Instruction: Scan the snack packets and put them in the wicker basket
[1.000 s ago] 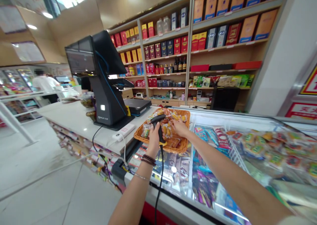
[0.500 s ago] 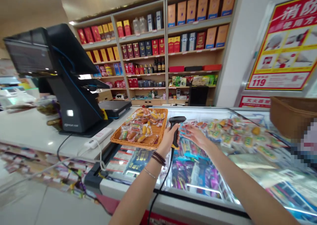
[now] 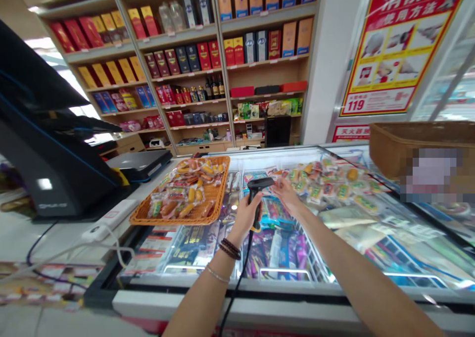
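My left hand (image 3: pixel 245 216) is wrapped round the grip of a black barcode scanner (image 3: pixel 260 182), its head pointing right and its cable hanging down past my wrist. Just off the scanner's front end is my right hand (image 3: pixel 288 196), fingers reaching out and slightly apart; I make out nothing held in them. Both hands are above the glass top of a chest freezer (image 3: pixel 174 302) with colourful ice-cream packs (image 3: pixel 284 253) inside. To the left, an orange wicker tray (image 3: pixel 174 221) carries several wrapped snacks. More wrapped snacks (image 3: pixel 334 181) lie spread to the right of my right hand.
At the left stand a dark till terminal (image 3: pixel 48 168), a flat scale (image 3: pixel 139 164) and a white power strip (image 3: pixel 107 220) with cables. A brown basket (image 3: pixel 389 146) sits at the right. Behind are shelves (image 3: pixel 193 77) of boxed bottles and a red wall poster (image 3: pixel 393 55).
The view has turned right and moved closer, so the till and tray appear further left. The scanner stays in my left hand; my right hand remains near its front end.
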Demonstrator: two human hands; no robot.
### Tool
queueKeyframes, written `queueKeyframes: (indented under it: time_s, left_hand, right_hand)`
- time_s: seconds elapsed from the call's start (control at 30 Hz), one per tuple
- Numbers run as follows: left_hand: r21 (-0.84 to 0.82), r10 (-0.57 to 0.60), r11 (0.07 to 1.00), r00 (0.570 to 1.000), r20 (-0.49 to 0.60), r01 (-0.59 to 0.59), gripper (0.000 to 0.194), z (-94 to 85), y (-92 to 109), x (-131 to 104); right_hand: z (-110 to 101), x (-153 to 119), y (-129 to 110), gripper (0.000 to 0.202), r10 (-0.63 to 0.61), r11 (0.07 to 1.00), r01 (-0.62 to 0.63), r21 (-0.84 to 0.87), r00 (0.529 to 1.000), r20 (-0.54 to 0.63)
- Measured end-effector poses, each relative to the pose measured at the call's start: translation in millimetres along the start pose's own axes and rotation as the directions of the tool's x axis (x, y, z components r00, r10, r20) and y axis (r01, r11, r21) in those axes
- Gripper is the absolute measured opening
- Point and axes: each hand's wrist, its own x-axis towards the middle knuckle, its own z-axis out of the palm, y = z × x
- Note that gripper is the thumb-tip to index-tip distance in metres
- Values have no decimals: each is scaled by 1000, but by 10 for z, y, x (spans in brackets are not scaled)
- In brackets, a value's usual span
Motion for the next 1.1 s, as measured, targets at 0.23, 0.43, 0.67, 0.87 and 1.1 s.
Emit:
queueKeyframes:
  time_s: [0.23, 0.43, 0.67, 0.87, 1.1]
  left_hand:
    - [-2, -26, 1000, 1000, 16, 26, 67, -52, 98, -40]
    - [-17, -22, 1000, 999, 38, 22, 64, -38, 158, -77]
    - [-26, -21, 999, 999, 35, 22, 62, -29, 176, -92]
    - [-24, -17, 1000, 999, 30, 18, 66, -29, 152, -77]
    - [-8, 31, 1000, 999, 27, -30, 78, 16, 130, 18]
  right_hand:
    - [-13, -38, -52, 71, 15, 998, -13, -67, 999, 32]
    - [13, -72, -75, 70, 3, 999, -1, -51, 999, 36]
    - [-14, -60, -75, 69, -4, 998, 6, -65, 999, 36]
    - [-42, -1, 79, 69, -17, 999, 18, -47, 999, 32]
    - [-236, 188, -35, 64, -310, 866, 278, -415, 951, -11]
